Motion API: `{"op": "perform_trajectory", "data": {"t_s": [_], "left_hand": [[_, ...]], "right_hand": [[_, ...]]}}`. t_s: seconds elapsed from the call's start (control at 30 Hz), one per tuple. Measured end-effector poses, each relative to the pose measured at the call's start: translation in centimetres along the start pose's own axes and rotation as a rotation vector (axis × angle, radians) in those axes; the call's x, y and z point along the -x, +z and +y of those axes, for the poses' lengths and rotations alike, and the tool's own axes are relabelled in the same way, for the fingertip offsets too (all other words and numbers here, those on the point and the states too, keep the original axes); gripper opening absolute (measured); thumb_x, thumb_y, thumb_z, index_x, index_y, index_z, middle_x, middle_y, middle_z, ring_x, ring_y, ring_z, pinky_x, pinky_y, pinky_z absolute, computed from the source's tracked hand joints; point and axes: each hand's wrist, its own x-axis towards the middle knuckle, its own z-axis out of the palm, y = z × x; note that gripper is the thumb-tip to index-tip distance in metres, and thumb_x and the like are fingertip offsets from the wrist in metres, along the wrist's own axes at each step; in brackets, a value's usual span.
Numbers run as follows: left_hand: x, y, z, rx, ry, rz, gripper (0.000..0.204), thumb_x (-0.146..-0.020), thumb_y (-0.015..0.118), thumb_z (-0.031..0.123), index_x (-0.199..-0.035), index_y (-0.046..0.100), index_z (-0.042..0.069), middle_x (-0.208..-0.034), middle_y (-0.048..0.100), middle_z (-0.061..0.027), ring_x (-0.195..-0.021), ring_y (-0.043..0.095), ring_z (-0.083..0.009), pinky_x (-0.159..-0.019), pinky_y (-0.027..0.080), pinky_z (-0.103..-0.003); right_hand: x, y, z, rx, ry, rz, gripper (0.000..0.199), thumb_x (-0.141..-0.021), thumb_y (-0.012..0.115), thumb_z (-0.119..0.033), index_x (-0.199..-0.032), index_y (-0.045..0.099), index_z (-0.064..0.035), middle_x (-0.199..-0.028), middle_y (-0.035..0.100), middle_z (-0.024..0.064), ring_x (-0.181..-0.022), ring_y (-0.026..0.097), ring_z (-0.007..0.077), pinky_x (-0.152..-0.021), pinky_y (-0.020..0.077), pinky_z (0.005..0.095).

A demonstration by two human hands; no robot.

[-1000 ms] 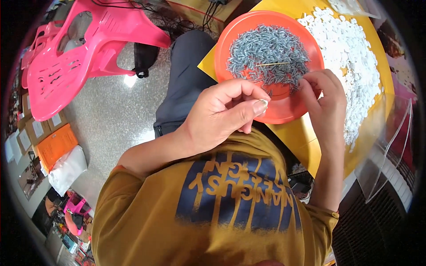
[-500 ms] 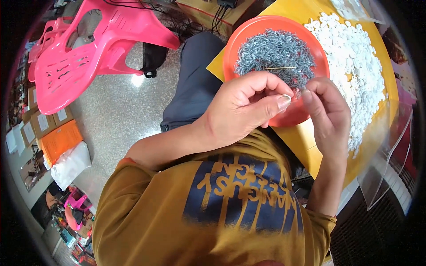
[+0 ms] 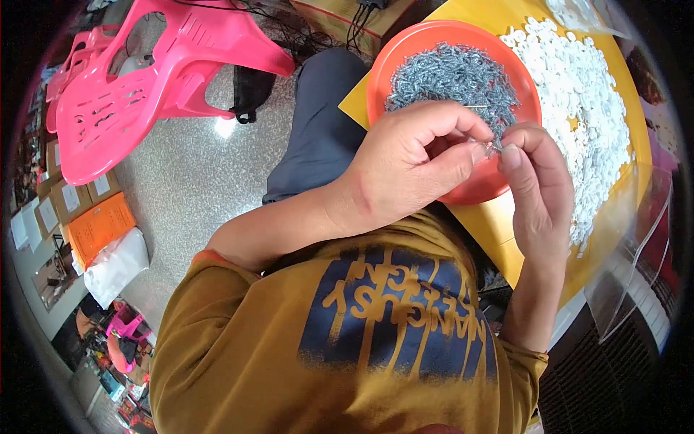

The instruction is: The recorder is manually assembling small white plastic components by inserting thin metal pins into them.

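Pinched between the thumb and index fingertips of your left hand (image 3: pixel 416 170) is a small shiny piece (image 3: pixel 494 150), too fine to identify. Your right hand (image 3: pixel 538 184) has its thumb and index drawn close together just beside it; you may have that piece by its other end, but whether those fingertips hold anything cannot be told. You have both hands over the near edge of a round red plastic bowl (image 3: pixel 470 32).

Judging by the heaps, plenty is left: your bowl carries a deep pile of small grey metal springs (image 3: pixel 452 76), with a thin straw-coloured rod (image 3: pixel 476 107) lying on top, partly behind your left hand. Beside it, on the yellow flat surface (image 3: pixel 499 235), you have a broad spread of small white plastic pieces (image 3: pixel 564 72). Whether any of those are finished cannot be made out, so your count so far stays unknown.

As for writing, your mustard-brown shirt (image 3: pixel 238 340) bears large lettering in a dark blue printed block, upside down from this view. Off to your left, brown cardboard cartons (image 3: pixel 110 189) carry white paper labels, and an orange packet (image 3: pixel 101 230) has faint dark print, both too small to read.
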Motion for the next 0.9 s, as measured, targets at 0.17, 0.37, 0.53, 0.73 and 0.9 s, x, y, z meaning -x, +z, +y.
{"op": "perform_trajectory", "data": {"t_s": [0.17,0.37,0.53,0.73,0.9], "left_hand": [[-0.1,0.0,0.0,0.053,-0.03,-0.016,0.012,-0.083,0.053,0.004,-0.095,0.053,0.001,-0.084,0.054,0.0019,-0.075,0.049,-0.0015,-0.065,0.041,-0.016],[-0.3,0.1,0.2,0.109,-0.057,-0.027,0.009,-0.082,0.054,0.006,-0.09,0.053,0.002,-0.078,0.052,0.0041,-0.068,0.045,0.0,-0.06,0.038,-0.015],[-0.6,0.1,0.1,0.119,-0.107,0.0,0.006,-0.082,0.054,0.005,-0.087,0.053,0.003,-0.074,0.05,0.0053,-0.064,0.042,0.001,-0.055,0.036,-0.014],[-0.1,0.0,0.9,0.203,-0.21,-0.025,0.005,-0.081,0.053,0.006,-0.086,0.053,0.003,-0.072,0.049,0.0058,-0.059,0.04,0.0013,-0.05,0.032,-0.013],[0.0,0.3,0.7,0.168,-0.203,-0.004,0.005,-0.081,0.053,0.005,-0.086,0.052,0.003,-0.074,0.05,0.0051,-0.064,0.043,0.0006,-0.055,0.036,-0.015]], "right_hand": [[-0.1,0.1,-0.2,0.161,-0.166,0.003,0.004,-0.08,0.053,-0.003,-0.082,0.051,0.0002,-0.076,0.049,0.0058,-0.068,0.046,0.0129,-0.063,0.0382,0.0226],[-0.1,0.1,0.0,0.214,-0.21,0.024,0.003,-0.078,0.054,-0.001,-0.08,0.051,0.0003,-0.074,0.049,0.0064,-0.066,0.047,0.014,-0.061,0.0382,0.0217],[-0.1,0.4,0.5,0.162,-0.126,0.147,0.005,-0.081,0.053,-0.003,-0.082,0.052,0.001,-0.077,0.05,0.0051,-0.066,0.047,0.0124,-0.061,0.0378,0.021],[0.3,0.8,0.7,0.045,-0.121,0.123,0.008,-0.08,0.056,-0.007,-0.083,0.056,0.0013,-0.078,0.053,0.0045,-0.068,0.048,0.0109,-0.062,0.0382,0.02],[0.3,0.8,0.5,0.04,-0.145,0.062,0.005,-0.077,0.059,-0.003,-0.079,0.056,0.0001,-0.076,0.053,0.0048,-0.067,0.048,0.0103,-0.061,0.0386,0.0202]]}}
